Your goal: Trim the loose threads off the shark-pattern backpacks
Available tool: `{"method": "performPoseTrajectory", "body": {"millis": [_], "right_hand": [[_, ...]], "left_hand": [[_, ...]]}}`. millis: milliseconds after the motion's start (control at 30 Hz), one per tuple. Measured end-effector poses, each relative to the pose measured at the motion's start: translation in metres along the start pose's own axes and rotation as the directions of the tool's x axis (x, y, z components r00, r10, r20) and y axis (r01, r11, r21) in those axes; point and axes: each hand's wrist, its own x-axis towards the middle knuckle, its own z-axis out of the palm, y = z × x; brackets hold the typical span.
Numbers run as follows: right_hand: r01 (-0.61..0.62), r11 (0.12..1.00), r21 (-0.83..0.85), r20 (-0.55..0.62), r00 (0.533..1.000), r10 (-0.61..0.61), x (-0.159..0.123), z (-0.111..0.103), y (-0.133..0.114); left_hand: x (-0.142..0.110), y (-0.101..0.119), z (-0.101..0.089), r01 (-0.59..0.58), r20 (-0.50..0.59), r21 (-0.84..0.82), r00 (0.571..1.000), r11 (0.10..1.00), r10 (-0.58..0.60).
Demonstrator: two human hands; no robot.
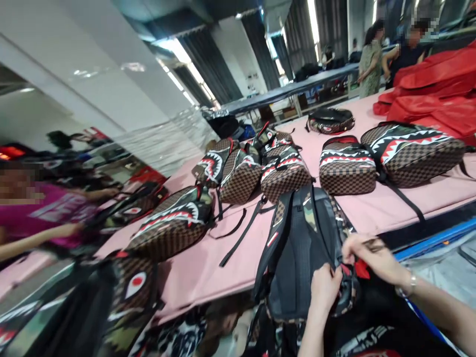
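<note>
A backpack (293,277) with a black padded back and checkered and camouflage trim leans at the table's front edge, its back panel and shoulder straps facing up. My left hand (325,285) is closed in a fist at the lower right of its back panel. Just above and to the right, my right hand (364,250) has its fingers curled onto the pack's side edge. Exactly which strap or fold each hand grips is hidden by the fingers. Beside the right hand, a small red piece (361,268) shows.
Several checkered backpacks with shark-mouth prints, such as this one (284,176), lie on the pink table (208,277). Another backpack (130,297) is close at the lower left. Red bags (439,94) are piled at the right. A person in a purple shirt (55,213) works at the left.
</note>
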Motion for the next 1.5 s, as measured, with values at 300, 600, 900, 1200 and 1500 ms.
{"method": "performPoseTrajectory", "body": {"millis": [300, 600, 900, 1200, 1500], "right_hand": [[0.036, 0.933, -0.358, 0.088, 0.996, -0.005, -0.016, 0.027, 0.056], [0.022, 0.981, -0.195, -0.159, 0.986, -0.054, -0.049, 0.056, 0.082], [0.290, 0.916, -0.279, 0.116, 0.957, -0.267, -0.005, 0.017, 0.078], [0.487, 0.728, -0.482, 0.232, 0.872, -0.430, 0.017, 0.018, 0.056], [0.103, 0.977, -0.184, 0.046, 0.994, -0.096, 0.016, 0.029, 0.052]], "left_hand": [[0.007, -0.028, -0.002, -0.044, -0.227, -0.574, 0.968, 0.818, -0.108], [0.004, 0.014, -0.014, 0.036, 0.030, -0.999, 0.969, 0.020, -0.244], [-0.002, 0.016, -0.016, 0.080, 0.050, -0.990, 0.970, 0.120, -0.238], [0.004, 0.010, -0.006, 0.019, -0.052, -0.961, 0.968, 0.277, -0.247], [0.020, -0.004, -0.010, -0.128, -0.357, -0.749, 0.905, 0.650, -0.233]]}}
